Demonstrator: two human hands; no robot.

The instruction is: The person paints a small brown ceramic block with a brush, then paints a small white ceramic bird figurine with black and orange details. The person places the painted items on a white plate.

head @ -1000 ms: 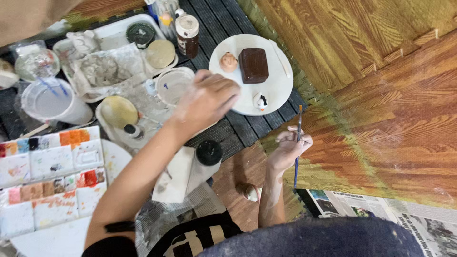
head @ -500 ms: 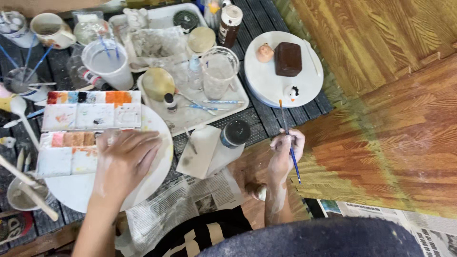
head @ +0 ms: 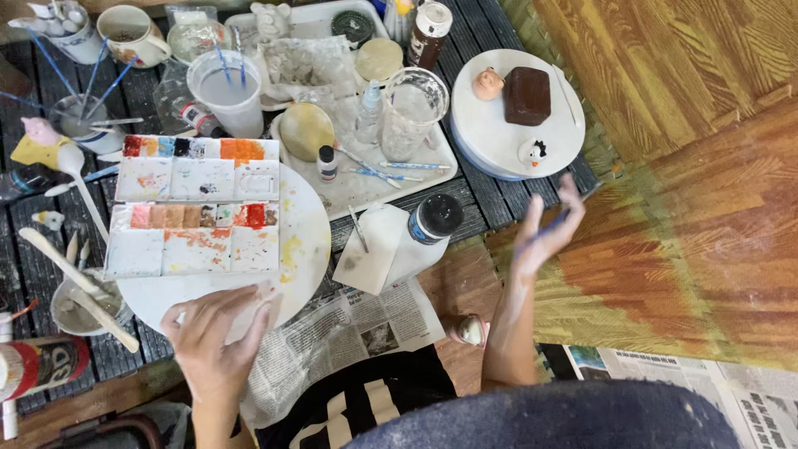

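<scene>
My left hand (head: 218, 337) grips the near rim of the round white plate (head: 303, 241) under the paint palette (head: 195, 208). Wells already smeared with colour; white disc (head: 499, 137) figurines look partly painted. Right hand (head: 544, 233) blurred, fingers loosely curled around a blue brush (head: 549, 229), tip unclear.

Left hand (head: 218, 341) grips round plate (head: 303, 249); right hand (head: 544, 229) holds paintbrush (head: 549, 229).

The right hand (head: 544, 229) is motion-blurred, so the thin blue brush (head: 549, 226) in its fingers barely reads; the left hand (head: 218, 341) covers part of the round white plate's (head: 303, 249) near rim, its forearm cut off by the bottom edge
</scene>
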